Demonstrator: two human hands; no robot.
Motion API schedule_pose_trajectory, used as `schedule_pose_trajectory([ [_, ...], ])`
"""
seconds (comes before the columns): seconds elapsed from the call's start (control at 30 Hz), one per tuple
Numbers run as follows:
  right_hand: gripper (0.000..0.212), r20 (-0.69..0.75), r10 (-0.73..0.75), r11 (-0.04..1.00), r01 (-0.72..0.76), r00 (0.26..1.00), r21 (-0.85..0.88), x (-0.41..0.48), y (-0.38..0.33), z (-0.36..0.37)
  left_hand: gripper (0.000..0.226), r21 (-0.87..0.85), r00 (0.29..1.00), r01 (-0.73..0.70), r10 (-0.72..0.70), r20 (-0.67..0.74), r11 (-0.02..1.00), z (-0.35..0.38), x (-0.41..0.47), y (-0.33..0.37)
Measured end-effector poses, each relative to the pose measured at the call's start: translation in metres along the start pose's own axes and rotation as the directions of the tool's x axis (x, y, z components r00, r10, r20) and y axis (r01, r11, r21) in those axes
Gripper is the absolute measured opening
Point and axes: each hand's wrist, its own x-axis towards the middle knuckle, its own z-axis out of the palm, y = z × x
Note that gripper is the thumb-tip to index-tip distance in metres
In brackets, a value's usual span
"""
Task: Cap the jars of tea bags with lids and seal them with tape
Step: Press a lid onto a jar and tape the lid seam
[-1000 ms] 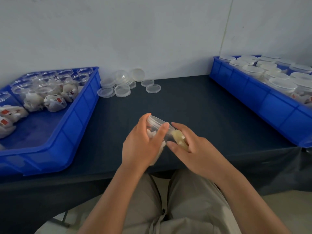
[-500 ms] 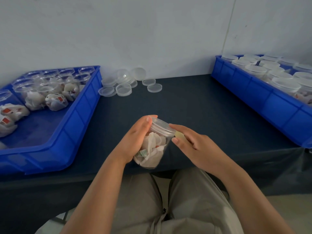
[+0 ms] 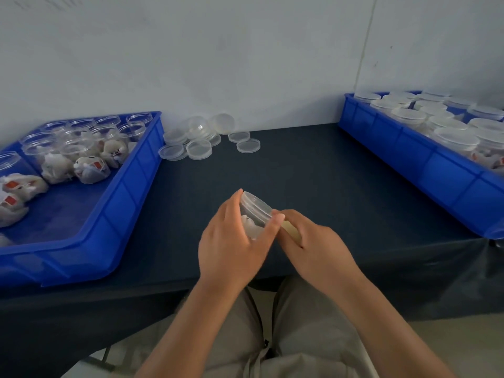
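Left hand (image 3: 229, 246) has rolled further over the jar (image 3: 255, 223) since half a second ago. It now covers most of the body that showed then, and the jar sits a little higher over the table edge. Nearest: lap in beige trousers (image 3: 300, 336), two bare forearms reaching forward. One jar in hand, clear plastic, tilted with its lid (image 3: 253, 204) pointing up and away. White tea bags show inside, between the fingers. Left hand grips it, thumb on the near side, fingers wrapped across the wall. Right hand (image 3: 321, 249) lies just beside it, fingers curled and pinching a pale yellowish piece of tape (image 3: 290, 231) that reaches to the rim below the lid. Cannot tell whether it is a strip or a small roll. Both hands hang over the near edge of a table (image 3: 313, 186) with a dark cover. Two blue bins. Left bin (image 3: 122, 203): roughly eight open jars (image 3: 107, 132) clustered at its far end, uncapped, with white tea bags (image 3: 90, 170) carrying red tags inside. More bagged bundles lie along its left edge, and the count is not firm there. Right bin (image 3: 409, 156): a dozen or more capped jars (image 3: 407, 115) packed close. The frame edge cuts the group, so no full count. Further back, between the bins and against the pale wall (image 3: 245, 64), lie about eight loose lids (image 3: 200, 149). Some overlap, and two or three are propped on others.
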Motion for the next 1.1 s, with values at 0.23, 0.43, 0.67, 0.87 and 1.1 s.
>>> schedule_pose_trajectory([
  [0.23, 0.060, 0.140, -0.014, 0.997, 0.003, 0.990, 0.081, 0.007, 0.016, -0.003, 0.087, -0.059, 0.984, 0.107, -0.097, 0.148, 0.993, -0.008, 0.040, -0.019],
  [0.43, 0.049, 0.156, -0.039, 0.994, 0.022, 0.987, 0.110, 0.013, 0.027, -0.009, 0.054, -0.338, 0.956, 0.078, 0.025, 0.291, 0.938, -0.019, 0.053, -0.039],
  [0.67, 0.047, 0.093, -0.088, 0.986, 0.073, 0.992, 0.151, 0.012, 0.018, -0.003, 0.058, -0.601, 0.894, 0.286, 0.017, 0.447, 0.746, -0.016, 0.042, -0.049],
  [0.87, 0.048, 0.076, -0.009, 0.998, 0.004, 0.997, 0.066, 0.010, 0.016, -0.008, 0.046, -0.433, 0.938, 0.151, 0.009, 0.346, 0.889, -0.016, 0.047, -0.031],
  [1.1, 0.049, -0.007, 0.031, 0.999, -0.031, 0.999, -0.017, 0.004, 0.008, -0.004, 0.084, -0.156, 0.997, -0.012, 0.023, 0.074, 0.988, 0.001, 0.011, -0.009],
])
